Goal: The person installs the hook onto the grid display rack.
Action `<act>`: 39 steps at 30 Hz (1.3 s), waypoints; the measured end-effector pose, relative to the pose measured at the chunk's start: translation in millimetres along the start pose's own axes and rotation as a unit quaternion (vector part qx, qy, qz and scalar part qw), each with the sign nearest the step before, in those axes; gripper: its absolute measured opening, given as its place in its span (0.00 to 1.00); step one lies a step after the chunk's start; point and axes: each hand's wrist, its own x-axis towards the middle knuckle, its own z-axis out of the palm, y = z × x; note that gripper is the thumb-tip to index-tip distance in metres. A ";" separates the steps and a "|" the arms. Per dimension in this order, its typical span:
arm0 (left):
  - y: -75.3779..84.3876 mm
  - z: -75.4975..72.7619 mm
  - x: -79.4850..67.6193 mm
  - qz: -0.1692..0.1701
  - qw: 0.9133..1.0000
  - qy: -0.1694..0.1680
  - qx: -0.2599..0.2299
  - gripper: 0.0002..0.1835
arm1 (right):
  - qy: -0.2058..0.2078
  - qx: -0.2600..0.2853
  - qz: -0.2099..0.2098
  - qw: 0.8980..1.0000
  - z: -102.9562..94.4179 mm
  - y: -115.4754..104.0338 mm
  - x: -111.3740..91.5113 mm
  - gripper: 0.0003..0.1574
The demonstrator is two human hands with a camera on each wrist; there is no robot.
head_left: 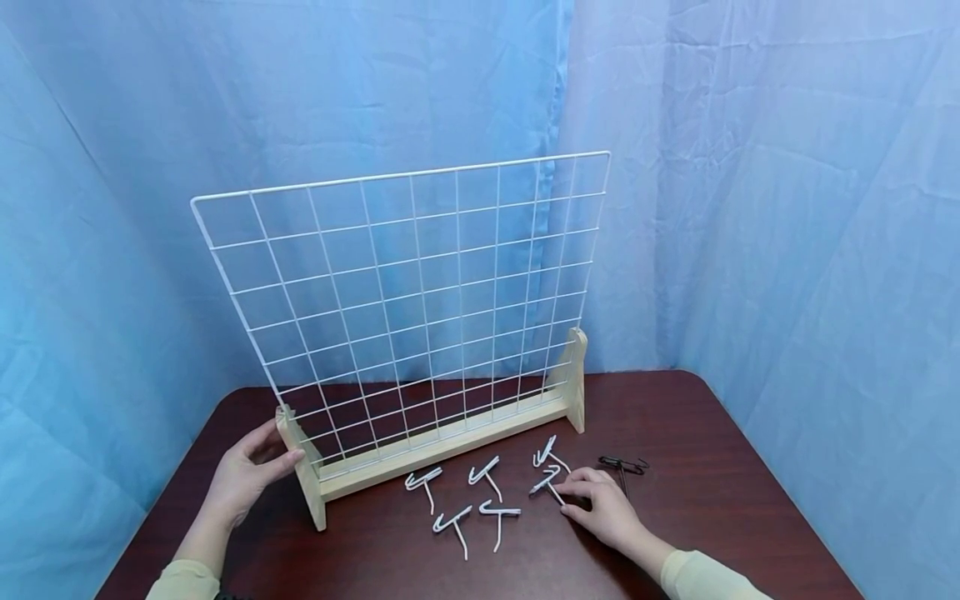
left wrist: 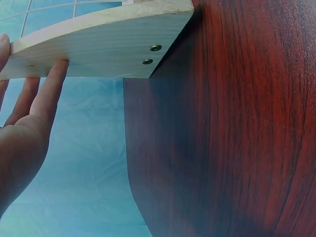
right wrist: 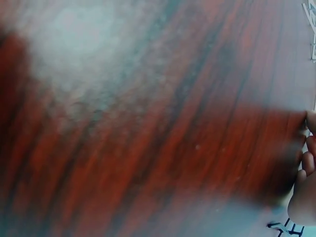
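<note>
A white wire grid panel [head_left: 442,275] stands upright in a pale wooden stand [head_left: 450,450]. My left hand [head_left: 243,471] grips the stand's left end piece, thumb at the front edge and fingers on the outer side. In the left wrist view, fingertips of the left hand [left wrist: 29,118] press the flat wooden end piece [left wrist: 108,44], which has two screws. On the right, my right hand [head_left: 600,504] pinches the stem of a white wire hook [head_left: 547,482] low over the table. At the right wrist view's edge, only part of the right hand [right wrist: 306,182] shows.
Several more white hooks lie before the stand, among them a left one [head_left: 423,483], a near one [head_left: 453,523] and a far one [head_left: 546,454]. Black hooks [head_left: 624,465] lie beyond the right hand on the dark wooden table [head_left: 360,567]. Blue curtains [head_left: 750,208] surround it.
</note>
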 end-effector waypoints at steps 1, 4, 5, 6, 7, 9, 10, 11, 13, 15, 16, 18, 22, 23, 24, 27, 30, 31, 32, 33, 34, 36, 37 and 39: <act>-0.1 -0.1 -0.1 0.000 1.000 0.001 0.000 0.38 | 0.003 0.002 -0.003 1.000 0.2 0.4 -0.4 0.16; -1.3 -0.1 0.2 0.004 1.000 0.004 0.001 0.38 | 0.012 0.006 -0.010 1.000 0.8 2.0 -1.2 0.15; -1.6 -0.1 0.4 0.005 1.000 0.005 0.002 0.38 | 0.013 0.007 -0.012 1.000 1.1 2.6 -1.4 0.15; -2.2 0.0 0.7 0.008 1.000 0.007 0.004 0.38 | 0.014 0.008 -0.014 1.000 1.2 3.1 -1.5 0.15; -2.4 0.1 0.8 0.010 1.000 0.007 0.002 0.38 | 0.015 0.009 -0.016 1.000 1.2 3.6 -1.6 0.15; -2.7 0.2 1.0 0.011 1.000 0.008 0.006 0.37 | 0.013 0.012 -0.018 1.000 0.7 4.2 -1.2 0.16; -2.6 0.2 0.9 0.011 1.000 0.007 0.007 0.37 | 0.013 0.014 -0.019 1.000 0.7 4.2 -1.2 0.16; -2.3 0.2 0.7 0.011 1.000 0.005 0.009 0.37 | 0.014 0.015 -0.020 1.000 0.7 4.2 -1.0 0.16; -1.8 0.2 0.5 0.008 1.000 0.003 0.011 0.38 | 0.016 0.019 -0.018 1.000 1.1 4.2 -0.6 0.16; -1.2 0.4 0.3 0.006 1.000 0.002 0.012 0.38 | 0.022 0.022 -0.015 0.999 1.9 3.6 -0.3 0.16; -1.2 0.5 0.5 0.004 1.000 0.002 0.011 0.38 | 0.026 0.023 -0.012 0.999 2.2 3.1 -0.2 0.16; -1.6 0.7 0.5 0.004 1.000 0.001 0.010 0.38 | 0.032 0.025 -0.005 0.999 2.7 2.2 0.1 0.15; -2.9 0.9 0.7 0.003 1.000 0.004 0.012 0.38 | 0.034 0.032 0.013 0.999 2.3 -0.1 1.1 0.13; -3.2 0.9 0.9 0.003 1.000 0.004 0.014 0.38 | 0.033 0.034 0.018 0.999 2.2 -0.5 1.4 0.13; -3.6 1.0 1.1 0.003 1.000 0.004 0.013 0.38 | 0.032 0.035 0.022 0.999 2.2 -0.7 1.6 0.13; -3.6 1.2 1.3 0.000 1.000 0.003 0.012 0.38 | 0.030 0.037 0.031 0.998 2.3 -0.4 2.3 0.12; -3.0 1.3 0.8 -0.001 1.000 0.001 0.010 0.38 | 0.035 0.037 0.033 0.998 3.6 0.8 2.0 0.13; -2.9 1.3 0.6 -0.001 1.000 0.002 0.013 0.38 | 0.038 0.036 0.033 0.998 4.0 1.1 1.8 0.13; -2.7 1.2 0.5 -0.001 1.000 0.002 0.014 0.38 | 0.041 0.036 0.033 0.998 4.6 1.4 1.5 0.13; -2.7 1.0 0.4 -0.001 1.000 0.004 0.016 0.38 | 0.045 0.036 0.033 0.998 5.1 1.7 1.2 0.13; -2.7 0.8 0.5 -0.001 1.000 0.005 0.018 0.38 | 0.048 0.037 0.033 0.998 5.7 2.2 0.9 0.14; -3.1 0.2 0.5 0.003 1.000 0.007 0.023 0.38 | 0.052 0.038 0.032 0.997 6.4 2.8 0.7 0.14; -3.2 -0.1 0.4 0.004 1.000 0.007 0.024 0.37 | 0.053 0.039 0.031 0.997 6.7 3.0 0.7 0.13; -3.2 -0.5 0.5 0.009 1.000 0.008 0.022 0.37 | 0.056 0.038 0.027 0.997 7.0 3.3 1.0 0.13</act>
